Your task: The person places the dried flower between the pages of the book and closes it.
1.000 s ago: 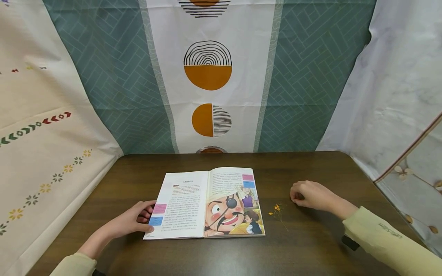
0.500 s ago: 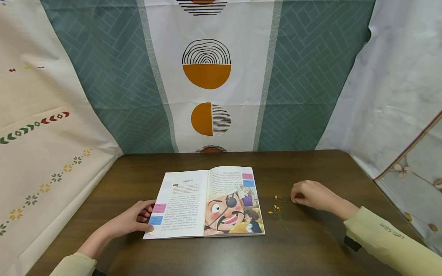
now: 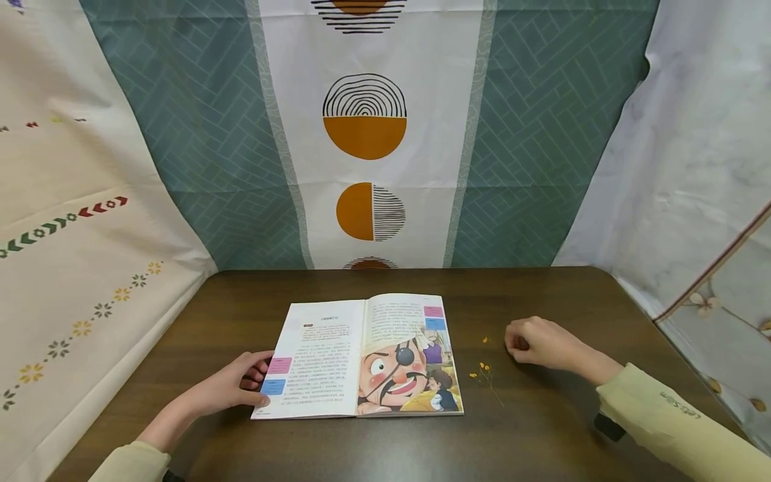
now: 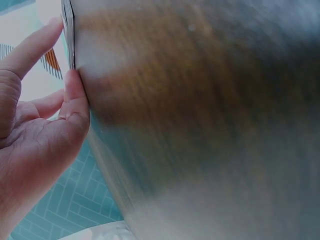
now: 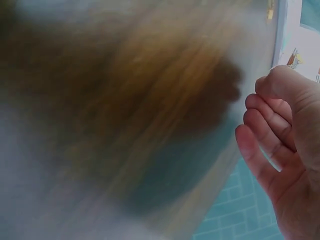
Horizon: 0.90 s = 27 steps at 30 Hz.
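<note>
An open illustrated book (image 3: 319,361) lies on the dark wooden table (image 3: 421,448), with a pirate face on its right page. My left hand (image 3: 231,381) holds the book's lower left edge, thumb on the page and fingers curled at the side. In the left wrist view, the book's edge (image 4: 69,32) shows between thumb and fingers. Right of the book, my right hand (image 3: 545,343) pinches thumb to forefinger just above the table. A small yellow flower (image 3: 484,340) sticks out toward the book from that pinch; its stem is barely visible. The right wrist view shows the pinching fingertips (image 5: 267,85).
A thin-stemmed sprig of yellow flowers (image 3: 486,375) lies between the book and my right hand. Behind the table's far edge hangs a patterned green and white cloth (image 3: 518,167). Pale cloths (image 3: 90,301) hang at both sides.
The small yellow flower by my right hand has shifted away from the lying sprig, toward the far side. My left hand and the book stay in place.
</note>
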{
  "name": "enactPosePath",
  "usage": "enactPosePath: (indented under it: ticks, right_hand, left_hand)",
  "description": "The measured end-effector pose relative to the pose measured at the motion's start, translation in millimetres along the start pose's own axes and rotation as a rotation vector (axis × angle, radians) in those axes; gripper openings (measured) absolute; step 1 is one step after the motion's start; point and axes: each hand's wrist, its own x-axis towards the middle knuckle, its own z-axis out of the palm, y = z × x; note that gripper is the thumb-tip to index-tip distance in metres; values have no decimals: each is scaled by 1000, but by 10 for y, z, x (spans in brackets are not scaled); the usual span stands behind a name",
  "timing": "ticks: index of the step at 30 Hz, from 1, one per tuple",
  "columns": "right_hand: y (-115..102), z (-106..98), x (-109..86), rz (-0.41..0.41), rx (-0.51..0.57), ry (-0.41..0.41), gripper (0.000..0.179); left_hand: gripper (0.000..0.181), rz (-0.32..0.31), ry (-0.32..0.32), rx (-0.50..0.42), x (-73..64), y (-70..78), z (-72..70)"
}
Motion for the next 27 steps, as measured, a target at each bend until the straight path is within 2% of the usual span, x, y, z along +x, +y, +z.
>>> enactPosePath:
  ticks: [3, 8, 27]
  right_hand:
    - [-3, -8, 42, 7, 26, 7, 26]
    - [-9, -34, 93, 27, 49, -9, 25]
    - [10, 38, 90, 31, 82, 40, 26]
  left_hand:
    - [84, 12, 1, 8, 3, -13, 2]
    - [85, -11, 0, -12, -5, 5, 5]
    - [86, -46, 3, -12, -3, 56, 10]
